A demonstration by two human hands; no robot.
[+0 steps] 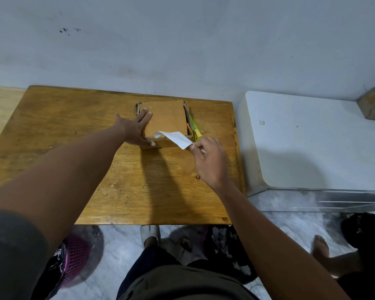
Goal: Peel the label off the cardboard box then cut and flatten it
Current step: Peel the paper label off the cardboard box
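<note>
Two hands work the small brown cardboard box (165,118), which sits toward the far side of the varnished wooden bench (74,131). Furthest left, the left hand (138,128) lies flat with straight, spread fingers on the box's left edge, pressing it down without gripping anything. Moving right, the white paper label (174,138) is lifted almost wholly off the top, with only its curled left end at the box's near edge; whether that end is still stuck is too small to tell. Right again, the right hand (210,156) has its grip closed on the label's free corner, pinched between thumb and fingertips.

Risks, as I judge them: a sharp tug could tear the label and leave a strip stuck, or strip the cardboard's face with it; if the left hand eases, the light box could lift or slide. The green and yellow utility cutter (194,128) lies just beside the right hand, so a careless sweep could knock it, or catch its blade if that is out, which cannot be seen.

The cutter seems to lie in the opened flaps at the box's right side; nothing else shows inside.
</note>
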